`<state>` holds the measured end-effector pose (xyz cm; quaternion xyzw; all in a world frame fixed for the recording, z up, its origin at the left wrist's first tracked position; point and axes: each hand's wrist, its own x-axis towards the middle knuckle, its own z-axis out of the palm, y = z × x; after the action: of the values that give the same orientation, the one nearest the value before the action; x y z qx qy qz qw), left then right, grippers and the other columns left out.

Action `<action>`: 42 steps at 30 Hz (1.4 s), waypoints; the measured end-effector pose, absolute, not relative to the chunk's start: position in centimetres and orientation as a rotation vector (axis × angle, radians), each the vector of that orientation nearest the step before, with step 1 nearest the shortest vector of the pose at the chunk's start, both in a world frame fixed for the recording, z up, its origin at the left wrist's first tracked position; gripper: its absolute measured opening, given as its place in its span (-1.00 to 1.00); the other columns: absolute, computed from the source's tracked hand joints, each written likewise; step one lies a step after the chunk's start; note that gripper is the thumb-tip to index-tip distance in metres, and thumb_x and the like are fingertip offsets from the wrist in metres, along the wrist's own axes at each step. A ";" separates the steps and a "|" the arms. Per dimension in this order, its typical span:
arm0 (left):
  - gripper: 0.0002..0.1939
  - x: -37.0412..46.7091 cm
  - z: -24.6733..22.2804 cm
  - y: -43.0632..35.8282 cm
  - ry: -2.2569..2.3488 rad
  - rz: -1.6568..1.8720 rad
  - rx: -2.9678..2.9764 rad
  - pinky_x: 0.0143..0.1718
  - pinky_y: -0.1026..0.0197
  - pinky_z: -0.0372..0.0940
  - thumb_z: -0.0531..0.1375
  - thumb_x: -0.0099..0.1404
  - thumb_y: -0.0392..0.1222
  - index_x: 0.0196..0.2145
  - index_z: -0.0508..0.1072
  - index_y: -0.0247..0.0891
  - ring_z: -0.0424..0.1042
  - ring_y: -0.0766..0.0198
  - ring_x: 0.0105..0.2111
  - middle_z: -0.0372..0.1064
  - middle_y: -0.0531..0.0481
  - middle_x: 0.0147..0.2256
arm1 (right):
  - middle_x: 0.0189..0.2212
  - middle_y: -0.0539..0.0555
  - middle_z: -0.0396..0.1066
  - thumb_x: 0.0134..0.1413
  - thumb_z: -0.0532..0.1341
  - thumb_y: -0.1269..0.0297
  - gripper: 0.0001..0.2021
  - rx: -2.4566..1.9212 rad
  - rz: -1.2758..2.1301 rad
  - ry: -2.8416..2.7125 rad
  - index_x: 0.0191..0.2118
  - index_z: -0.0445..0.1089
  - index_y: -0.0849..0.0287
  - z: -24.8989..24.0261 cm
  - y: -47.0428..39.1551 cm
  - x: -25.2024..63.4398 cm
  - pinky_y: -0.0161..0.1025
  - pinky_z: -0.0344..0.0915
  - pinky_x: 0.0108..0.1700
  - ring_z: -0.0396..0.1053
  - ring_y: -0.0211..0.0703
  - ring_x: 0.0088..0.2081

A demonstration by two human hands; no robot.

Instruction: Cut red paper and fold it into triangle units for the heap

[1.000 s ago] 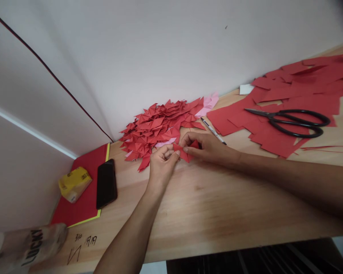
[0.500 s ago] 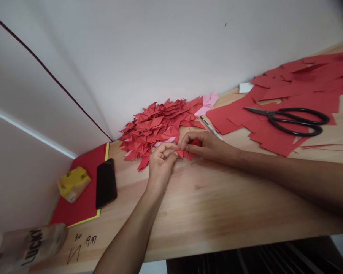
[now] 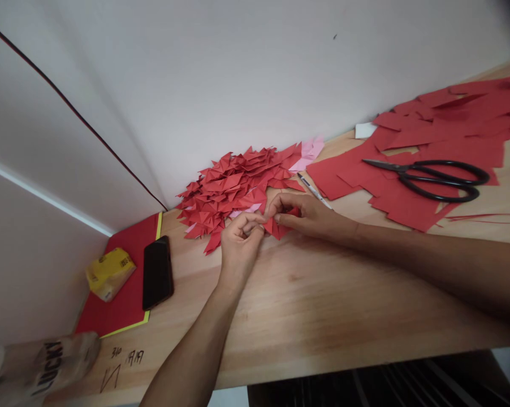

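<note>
Between my two hands is a small piece of folded red paper (image 3: 277, 229), partly covered by the fingers. My left hand (image 3: 241, 242) pinches its left side, thumb against the curled fingers. From the right, my right hand (image 3: 303, 216) pinches the upper part, with the fingertips of both hands almost touching. Just beyond lies a heap of folded red paper pieces (image 3: 229, 183), with some pink ones among them. A pen (image 3: 314, 190) lies behind my right hand.
Black-handled scissors (image 3: 441, 180) rest on flat red paper sheets (image 3: 441, 135) at the right. On the left are a phone (image 3: 157, 274), a yellow packet (image 3: 109, 274) on a red folder (image 3: 125, 311), and a clear bottle (image 3: 47, 364) marked LUCKY. A wall (image 3: 246, 73) rises behind the table.
The red paper has shifted slightly in my fingers, and a pointed corner now shows lower between the hands. Both hands stay nearly in place.
</note>
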<state>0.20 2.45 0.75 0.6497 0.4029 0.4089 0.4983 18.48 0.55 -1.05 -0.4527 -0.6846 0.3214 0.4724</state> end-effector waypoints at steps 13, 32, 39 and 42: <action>-0.87 0.0 0.2 2.2 0.981 0.944 1.826 -0.33 0.31 0.25 0.14 0.20 -0.32 -0.31 0.49 -0.24 0.42 0.33 -0.39 0.48 0.03 -0.36 | -0.44 -0.01 0.42 0.19 0.14 0.19 -0.80 -1.199 0.746 -1.746 -0.41 0.35 0.16 -1.2 0.5 18.4 -0.29 0.17 -0.28 0.31 -0.23 -0.37; -0.83 0.0 0.5 2.5 0.992 0.859 1.759 -0.41 0.29 0.17 0.21 0.24 -0.14 -0.42 0.45 -0.29 0.29 0.34 -0.49 0.34 0.04 -0.50 | -0.43 0.01 0.41 0.23 0.12 0.17 -0.78 -1.150 0.738 -1.762 -0.38 0.35 0.16 -1.0 0.2 18.1 -0.28 0.21 -0.29 0.32 -0.23 -0.37; -0.84 0.1 0.3 2.3 1.016 0.876 1.871 -0.39 0.28 0.15 0.19 0.27 -0.18 -0.44 0.45 -0.27 0.28 0.33 -0.48 0.34 0.05 -0.51 | -0.47 0.00 0.40 0.18 0.13 0.29 -0.87 -1.200 0.695 -1.811 -0.37 0.36 0.19 -0.6 -0.2 17.8 -0.31 0.16 -0.37 0.30 -0.25 -0.43; -0.83 0.0 0.2 2.3 1.029 0.897 1.897 -0.40 0.29 0.14 0.18 0.29 -0.17 -0.43 0.44 -0.27 0.25 0.35 -0.48 0.33 0.06 -0.49 | -0.47 0.00 0.41 0.16 0.13 0.35 -0.89 -1.215 0.669 -1.811 -0.35 0.37 0.19 -0.6 -0.2 17.8 -0.31 0.16 -0.36 0.31 -0.25 -0.43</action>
<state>0.05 2.30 0.20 0.7469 0.4051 0.3531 0.3916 17.77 -0.22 -0.57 -0.4840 -0.7215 0.2667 0.4172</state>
